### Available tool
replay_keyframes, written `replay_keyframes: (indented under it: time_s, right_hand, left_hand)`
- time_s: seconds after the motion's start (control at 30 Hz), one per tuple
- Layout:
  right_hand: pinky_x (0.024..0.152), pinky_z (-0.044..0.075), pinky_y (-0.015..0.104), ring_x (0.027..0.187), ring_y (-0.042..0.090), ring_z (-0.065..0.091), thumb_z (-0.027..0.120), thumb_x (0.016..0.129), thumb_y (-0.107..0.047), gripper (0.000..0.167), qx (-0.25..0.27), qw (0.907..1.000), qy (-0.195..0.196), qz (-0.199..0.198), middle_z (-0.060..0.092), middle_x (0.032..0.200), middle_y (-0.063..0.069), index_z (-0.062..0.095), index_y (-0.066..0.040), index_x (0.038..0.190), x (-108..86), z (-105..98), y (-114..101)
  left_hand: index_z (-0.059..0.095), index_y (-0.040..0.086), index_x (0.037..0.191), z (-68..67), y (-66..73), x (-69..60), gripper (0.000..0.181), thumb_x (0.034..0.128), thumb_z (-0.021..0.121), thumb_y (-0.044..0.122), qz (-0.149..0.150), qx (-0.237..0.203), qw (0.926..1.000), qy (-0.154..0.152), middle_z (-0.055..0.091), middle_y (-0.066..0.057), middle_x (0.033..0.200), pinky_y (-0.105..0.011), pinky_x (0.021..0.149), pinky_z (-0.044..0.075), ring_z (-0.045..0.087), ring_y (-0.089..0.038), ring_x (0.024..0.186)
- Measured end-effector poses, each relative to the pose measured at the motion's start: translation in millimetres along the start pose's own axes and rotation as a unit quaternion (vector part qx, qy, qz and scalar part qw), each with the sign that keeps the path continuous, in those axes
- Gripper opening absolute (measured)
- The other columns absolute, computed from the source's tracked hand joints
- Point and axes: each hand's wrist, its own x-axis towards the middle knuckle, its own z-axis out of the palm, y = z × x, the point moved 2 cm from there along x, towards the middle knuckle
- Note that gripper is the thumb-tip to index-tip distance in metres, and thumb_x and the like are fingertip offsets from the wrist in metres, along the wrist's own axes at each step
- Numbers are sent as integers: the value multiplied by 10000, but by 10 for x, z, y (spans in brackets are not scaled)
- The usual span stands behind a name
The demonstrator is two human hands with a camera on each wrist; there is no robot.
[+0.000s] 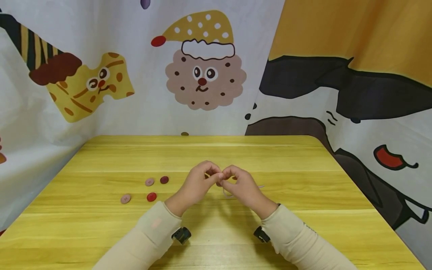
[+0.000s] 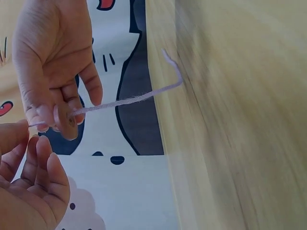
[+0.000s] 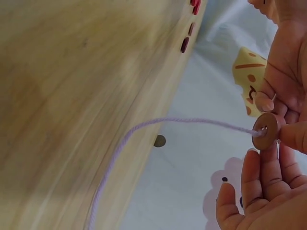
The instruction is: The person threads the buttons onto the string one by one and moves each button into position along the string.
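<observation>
Left hand: thumb and index pinch the short end of a lilac cord. Right hand: thumb and fingers grip a tan button by its rim. Cord runs through the button; hands meet at the fingertips, above the worktop, roughly midway between left and right edges. Long side of the cord leaves the button on the right-hand side and curves; free end shows just right of the right hand. Can't tell if it touches the worktop.

Further out: four loose buttons lie flat, spaced apart, toward the worktop's left edge. Pink button and dark red button sit nearer the far edge; second pink button and red button nearer the near edge. Second pink is closest to the left edge. Printed curtain behind the far edge.
</observation>
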Motion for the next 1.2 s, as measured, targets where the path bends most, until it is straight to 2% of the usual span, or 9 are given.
replay_keyframes:
  time_s: [0.27,0.33,0.43,0.53,0.67,0.77,0.9,1.03,1.2]
  right_hand:
    - [1000,362,552,989,184,586,645,926,-108,11,-189,9998,-89,-1,635,949,-2,650,-97,929,-12,1,40]
    - [949,403,525,979,179,570,630,929,-92,29,-213,9997,-86,-12,624,958,-7,652,-101,946,-18,1,49]
    - [855,442,420,958,179,561,631,927,-84,39,-207,9998,-71,-37,614,945,-17,649,-107,952,-25,3,51]
    - [695,471,352,912,193,594,619,934,-76,41,-56,9999,-118,-48,610,930,3,641,-105,953,-27,8,52]
    - [842,481,458,906,167,622,596,953,-91,46,142,9997,-197,-29,641,867,8,636,-113,950,-26,8,58]
    - [1024,348,538,895,141,625,574,972,-119,64,302,9992,-251,2,662,784,9,634,-104,953,-27,2,57]
    - [1024,351,535,792,151,639,562,986,-147,97,460,9985,-298,6,661,735,28,637,-87,979,-29,-8,49]
    - [1021,359,535,764,148,638,566,988,-176,122,448,9986,-279,15,665,748,32,652,-91,1002,-26,-16,56]
    - [1029,348,545,931,155,614,557,990,-211,158,392,9988,-272,103,652,730,17,667,-104,1029,-20,-20,70]
  left_hand:
    - [631,91,922,-14,1,-13,68,944,624,154,-10,150,9998,108,595,8,932,-336,781,475,546,-143,861]
    - [635,88,917,-15,-3,-14,65,942,625,147,28,183,9997,131,599,9,928,-335,785,474,546,-141,858]
    - [652,89,919,-18,-9,-19,54,938,629,135,55,240,9996,157,609,11,929,-334,790,476,552,-142,863]
    - [670,100,935,-20,-18,-23,44,934,629,116,62,286,9995,150,621,14,938,-335,798,478,561,-142,877]
    - [680,107,957,-22,-26,-26,62,939,621,118,52,307,9994,120,628,16,957,-343,812,478,568,-147,894]
    - [676,107,964,-24,-36,-28,65,945,616,120,16,259,9996,94,626,16,962,-350,819,476,566,-150,896]
    - [667,111,965,-28,-49,-35,54,946,618,119,-57,228,9997,100,618,18,959,-363,823,479,567,-161,895]
    - [662,116,966,-34,-67,-43,45,944,623,124,-129,249,9995,133,615,18,956,-373,821,483,571,-183,902]
    - [661,119,990,-56,-83,-50,59,938,633,120,-242,298,9992,140,610,11,946,-366,797,487,566,-181,882]
